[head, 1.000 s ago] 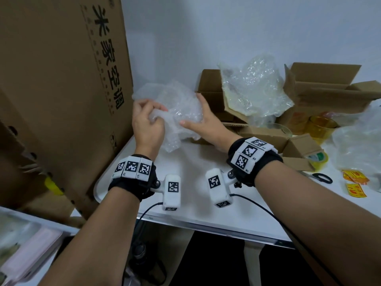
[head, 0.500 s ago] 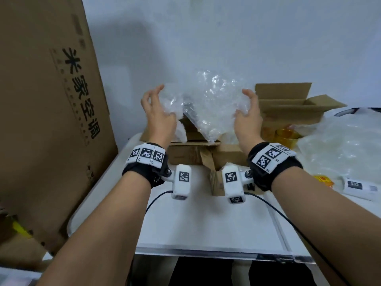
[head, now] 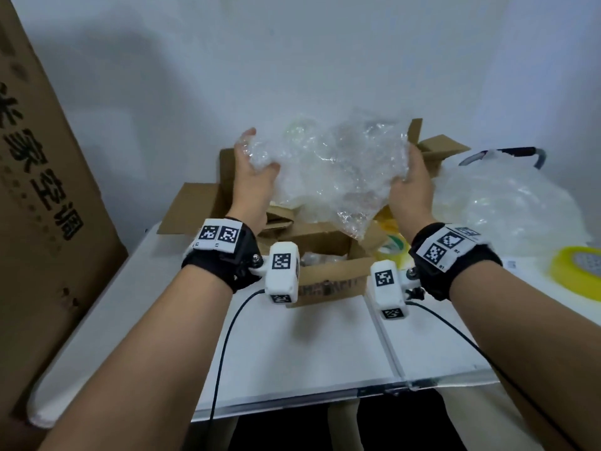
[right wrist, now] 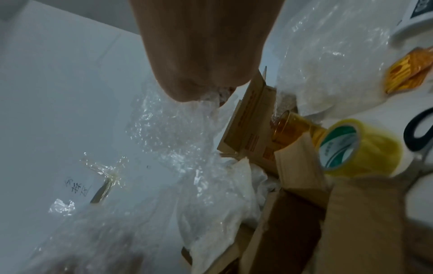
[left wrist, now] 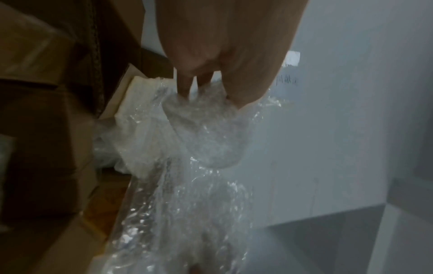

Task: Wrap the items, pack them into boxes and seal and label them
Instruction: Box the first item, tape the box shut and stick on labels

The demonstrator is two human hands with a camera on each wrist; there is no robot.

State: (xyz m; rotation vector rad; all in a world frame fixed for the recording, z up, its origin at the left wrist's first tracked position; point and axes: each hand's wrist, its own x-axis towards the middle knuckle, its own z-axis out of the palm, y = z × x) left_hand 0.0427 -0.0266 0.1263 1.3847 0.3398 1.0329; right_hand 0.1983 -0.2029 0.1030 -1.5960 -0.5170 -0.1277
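Bubble wrap (head: 335, 170) stretches between our left hand (head: 252, 187) and right hand (head: 411, 190), both gripping, above the boxes (head: 325, 242); only our right wrist shows scissors (right wrist: 419, 133); contents unclear.

Two hands (head: 255, 187); two tape rolls (head: 575, 271).

At the left edge of the head view, the tall cardboard carton (head: 48, 177) carries large black Chinese characters running down its face, of which 家空调 can be read below a cut-off first character. The small open box (head: 328, 281) at mid-frame has a dark printed line on its near wall, too blurred to read. In the right wrist view, small handwritten marks sit on the white wall (right wrist: 58, 111) at lower left, and the yellow tape roll (right wrist: 358, 148) has a green-printed core, neither legible.
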